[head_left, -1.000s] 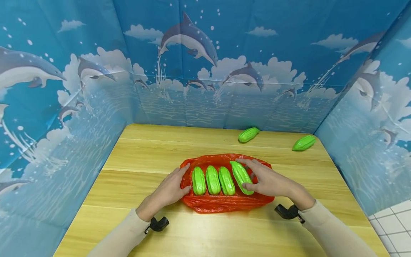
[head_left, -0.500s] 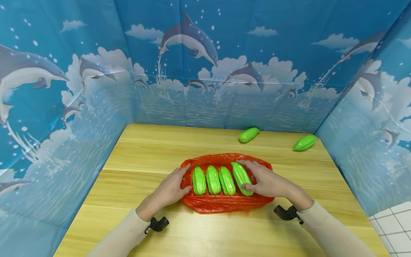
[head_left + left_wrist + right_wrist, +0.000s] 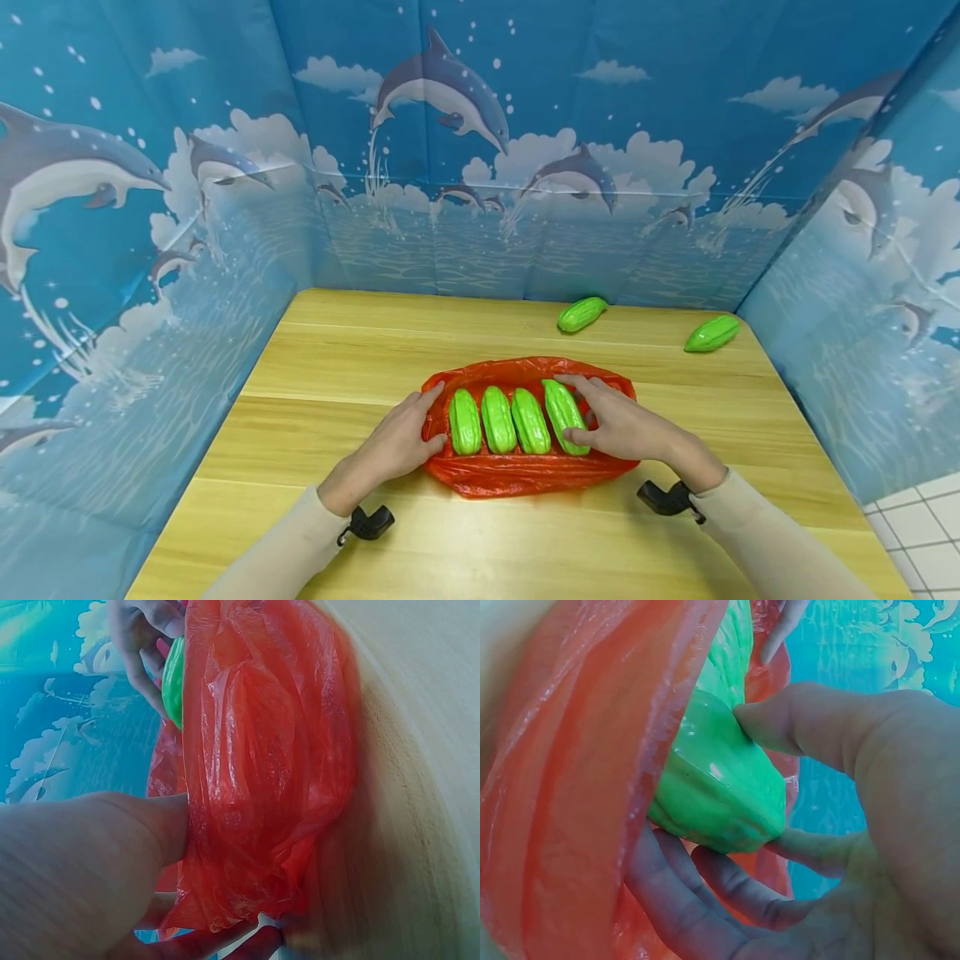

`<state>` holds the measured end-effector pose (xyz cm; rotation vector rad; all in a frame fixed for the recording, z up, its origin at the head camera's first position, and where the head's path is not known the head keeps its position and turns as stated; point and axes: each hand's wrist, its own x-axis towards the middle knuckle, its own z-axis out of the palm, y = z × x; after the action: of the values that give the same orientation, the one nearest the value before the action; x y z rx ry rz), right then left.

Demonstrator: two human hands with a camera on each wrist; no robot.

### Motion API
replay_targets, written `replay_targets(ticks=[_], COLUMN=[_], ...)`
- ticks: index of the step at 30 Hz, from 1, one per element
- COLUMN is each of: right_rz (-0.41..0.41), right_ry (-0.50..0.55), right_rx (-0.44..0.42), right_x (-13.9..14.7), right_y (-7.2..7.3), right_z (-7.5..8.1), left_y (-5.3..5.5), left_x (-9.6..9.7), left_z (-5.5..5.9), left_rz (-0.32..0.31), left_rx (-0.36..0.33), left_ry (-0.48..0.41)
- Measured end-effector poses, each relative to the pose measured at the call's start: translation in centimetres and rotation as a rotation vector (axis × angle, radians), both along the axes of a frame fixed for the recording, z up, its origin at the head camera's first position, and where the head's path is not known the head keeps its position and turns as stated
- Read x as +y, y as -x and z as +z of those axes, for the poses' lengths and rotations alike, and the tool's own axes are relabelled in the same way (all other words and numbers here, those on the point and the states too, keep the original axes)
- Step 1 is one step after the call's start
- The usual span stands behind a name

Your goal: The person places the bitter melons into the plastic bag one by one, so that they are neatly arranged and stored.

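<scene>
A spread-out red plastic bag lies on the table with its mouth facing up. Three bright green bitter melons stand side by side inside it. A fourth bitter melon leans at the right end of the row. My right hand holds that one; in the right wrist view, the thumb presses its upper face and curled fingers lie beneath the melon. At the bag's left end, my left hand grips the side. The left wrist view has its thumb inside the edge of the bag, fingers outside.
Two more bitter melons lie at the back of the wooden table: one melon by the rear curtain, another melon near the right corner. Dolphin-print curtains enclose the back and sides. Black wrist mounts hang below the sleeves.
The melon under my right hand shifts very slightly right at its top and stands a bit apart from the row. My left hand and the bag stay put.
</scene>
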<state>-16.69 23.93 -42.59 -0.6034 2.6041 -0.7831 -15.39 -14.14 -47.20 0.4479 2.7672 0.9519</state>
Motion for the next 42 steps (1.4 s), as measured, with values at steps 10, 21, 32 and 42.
replay_targets(ticks=[10, 21, 32, 42], right_rz=[-0.007, 0.005, 0.004, -0.001], right_ry=[0.007, -0.003, 0.008, 0.022], right_rx=[0.021, 0.026, 0.045, 0.082], right_x=[0.0, 0.1, 0.1, 0.3], right_y=[0.0, -0.2, -0.5, -0.6], right_z=[-0.3, -0.1, 0.6, 1.5], left_y=[0.0, 0.0, -0.1, -0.2], left_x=[0.1, 0.2, 0.2, 0.2], left_z=[0.1, 0.2, 0.1, 0.1], left_rz=[-0.006, -0.002, -0.011, 0.0], left_rx=[0.01, -0.008, -0.005, -0.016], left_ry=[0.01, 0.007, 0.001, 0.002])
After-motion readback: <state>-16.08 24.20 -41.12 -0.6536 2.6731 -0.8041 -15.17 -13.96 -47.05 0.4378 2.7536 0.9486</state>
